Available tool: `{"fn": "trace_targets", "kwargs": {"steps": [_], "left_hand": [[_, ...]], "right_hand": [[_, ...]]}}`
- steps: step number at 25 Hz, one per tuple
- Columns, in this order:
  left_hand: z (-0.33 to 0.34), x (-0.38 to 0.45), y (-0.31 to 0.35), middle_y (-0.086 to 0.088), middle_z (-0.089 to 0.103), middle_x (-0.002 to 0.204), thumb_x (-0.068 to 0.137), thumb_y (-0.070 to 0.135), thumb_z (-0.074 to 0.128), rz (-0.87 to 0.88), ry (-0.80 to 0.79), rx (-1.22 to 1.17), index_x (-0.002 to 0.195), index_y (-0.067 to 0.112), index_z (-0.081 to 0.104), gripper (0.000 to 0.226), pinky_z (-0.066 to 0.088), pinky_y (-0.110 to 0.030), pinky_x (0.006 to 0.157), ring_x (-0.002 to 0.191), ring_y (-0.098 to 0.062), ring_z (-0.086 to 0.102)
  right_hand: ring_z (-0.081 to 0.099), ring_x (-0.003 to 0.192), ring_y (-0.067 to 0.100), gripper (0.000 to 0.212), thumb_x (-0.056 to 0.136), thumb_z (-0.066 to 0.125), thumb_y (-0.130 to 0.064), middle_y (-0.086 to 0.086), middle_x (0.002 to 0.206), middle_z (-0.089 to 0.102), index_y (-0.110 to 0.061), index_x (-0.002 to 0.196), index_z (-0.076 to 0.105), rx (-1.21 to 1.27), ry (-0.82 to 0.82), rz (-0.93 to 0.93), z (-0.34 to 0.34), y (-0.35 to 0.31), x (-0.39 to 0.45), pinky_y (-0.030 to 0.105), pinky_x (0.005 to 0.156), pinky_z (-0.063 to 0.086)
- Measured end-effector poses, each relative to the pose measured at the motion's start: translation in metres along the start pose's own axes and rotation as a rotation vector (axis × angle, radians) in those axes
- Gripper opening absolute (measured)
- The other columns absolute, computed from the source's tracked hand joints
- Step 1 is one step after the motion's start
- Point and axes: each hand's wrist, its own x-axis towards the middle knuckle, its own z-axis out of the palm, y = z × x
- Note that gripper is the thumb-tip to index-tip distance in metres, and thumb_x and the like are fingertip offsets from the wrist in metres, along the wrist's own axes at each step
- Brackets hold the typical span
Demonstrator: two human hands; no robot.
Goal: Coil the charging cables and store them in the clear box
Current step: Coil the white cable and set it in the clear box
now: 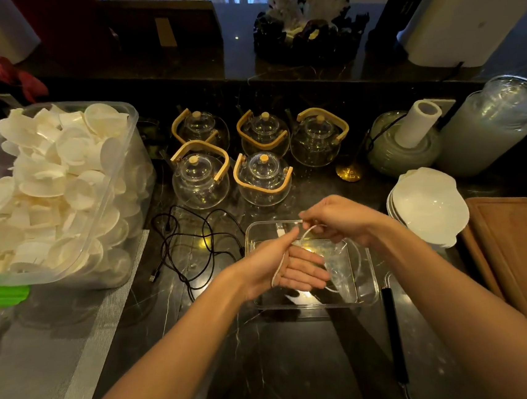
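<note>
A white charging cable (278, 267) is wrapped around my left hand (289, 266), whose fingers are stretched flat over the clear box (365, 286). Its white plug (280, 230) sticks up by my left thumb. My right hand (338, 221) pinches the same cable just above the box and holds a loop of it. A black charging cable (196, 247) lies loose and tangled on the dark counter, left of the box. The box stands on the counter under both hands.
A big plastic tub of white shells (52, 194) fills the left. Several glass teapots (263, 180) stand behind the box. White bowls (427, 206), a wooden board (525, 257), a paper roll (416, 123) and a black-handled utensil (392, 331) are on the right.
</note>
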Motion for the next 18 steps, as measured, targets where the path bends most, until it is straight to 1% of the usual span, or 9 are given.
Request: {"fn": "trace_targets", "kwargs": {"steps": [3, 5, 9, 11, 12, 13, 15, 17, 18], "left_hand": [[-0.002, 0.005, 0.0, -0.026, 0.073, 0.117, 0.102, 0.066, 0.024, -0.017, 0.035, -0.08, 0.126, -0.004, 0.063, 0.084, 0.062, -0.036, 0.086, 0.108, -0.034, 0.073], [-0.001, 0.007, 0.003, -0.027, 0.073, 0.115, 0.103, 0.062, 0.022, -0.004, 0.027, -0.158, 0.124, -0.004, 0.063, 0.081, 0.062, -0.038, 0.086, 0.107, -0.036, 0.073], [0.0, 0.013, 0.009, -0.019, 0.076, 0.079, 0.106, 0.057, 0.026, 0.067, 0.212, -0.251, 0.097, -0.003, 0.068, 0.074, 0.062, -0.03, 0.06, 0.071, -0.025, 0.077], [0.0, 0.017, 0.009, -0.016, 0.073, 0.073, 0.109, 0.047, 0.031, 0.129, 0.336, -0.329, 0.1, -0.006, 0.065, 0.064, 0.06, -0.028, 0.054, 0.061, -0.021, 0.074], [0.001, 0.02, 0.009, -0.016, 0.073, 0.077, 0.11, 0.041, 0.032, 0.168, 0.382, -0.357, 0.106, -0.007, 0.065, 0.059, 0.059, -0.028, 0.055, 0.063, -0.02, 0.073], [0.002, 0.023, 0.01, -0.016, 0.074, 0.083, 0.111, 0.037, 0.033, 0.211, 0.413, -0.387, 0.108, -0.006, 0.066, 0.055, 0.06, -0.029, 0.06, 0.07, -0.021, 0.073], [0.005, 0.026, 0.017, -0.012, 0.073, 0.081, 0.111, 0.033, 0.033, 0.3, 0.409, -0.512, 0.101, -0.001, 0.067, 0.049, 0.061, -0.031, 0.07, 0.076, -0.022, 0.073], [0.006, 0.022, 0.025, -0.001, 0.06, 0.059, 0.11, 0.033, 0.035, 0.348, 0.296, -0.669, 0.089, 0.007, 0.064, 0.044, 0.052, -0.022, 0.051, 0.053, -0.012, 0.063], [0.006, 0.019, 0.029, 0.005, 0.048, 0.052, 0.11, 0.035, 0.036, 0.352, 0.203, -0.728, 0.082, 0.01, 0.061, 0.045, 0.039, -0.019, 0.04, 0.041, -0.008, 0.048]], "right_hand": [[0.044, 0.05, 0.007, 0.012, 0.097, 0.058, -0.013, 0.002, 0.069, 0.063, -0.006, 0.103, 0.066, 0.029, 0.116, -0.095, 0.008, -0.015, -0.01, 0.024, 0.048, 0.031], [0.05, 0.052, 0.005, 0.014, 0.094, 0.057, -0.006, 0.005, 0.075, 0.068, -0.008, 0.107, 0.062, 0.092, 0.171, -0.173, 0.019, -0.018, -0.018, 0.022, 0.048, 0.036], [0.061, 0.058, 0.002, 0.011, 0.097, 0.061, -0.006, 0.001, 0.075, 0.067, -0.007, 0.107, 0.06, 0.18, 0.227, -0.266, 0.041, -0.004, -0.035, 0.016, 0.051, 0.046], [0.059, 0.051, -0.004, 0.011, 0.097, 0.06, -0.002, -0.004, 0.067, 0.066, -0.005, 0.108, 0.059, 0.255, 0.225, -0.271, 0.048, 0.006, -0.04, 0.01, 0.045, 0.042], [0.058, 0.047, -0.004, 0.009, 0.098, 0.058, -0.002, -0.004, 0.064, 0.068, -0.005, 0.107, 0.059, 0.263, 0.215, -0.276, 0.053, 0.011, -0.042, 0.008, 0.043, 0.04], [0.055, 0.045, -0.002, 0.005, 0.101, 0.058, -0.006, -0.002, 0.064, 0.07, -0.006, 0.105, 0.06, 0.254, 0.196, -0.277, 0.059, 0.016, -0.044, 0.01, 0.042, 0.039], [0.048, 0.042, 0.007, 0.02, 0.105, 0.056, -0.021, 0.004, 0.066, 0.071, -0.003, 0.101, 0.062, 0.229, 0.16, -0.25, 0.07, 0.029, -0.045, 0.021, 0.042, 0.035], [0.043, 0.044, 0.011, 0.04, 0.104, 0.055, -0.037, 0.007, 0.061, 0.064, -0.001, 0.09, 0.066, 0.193, 0.134, -0.175, 0.075, 0.044, -0.045, 0.028, 0.048, 0.034], [0.042, 0.046, 0.011, 0.045, 0.102, 0.056, -0.045, 0.005, 0.058, 0.058, -0.005, 0.084, 0.068, 0.186, 0.122, -0.136, 0.074, 0.052, -0.045, 0.028, 0.05, 0.034]]}}
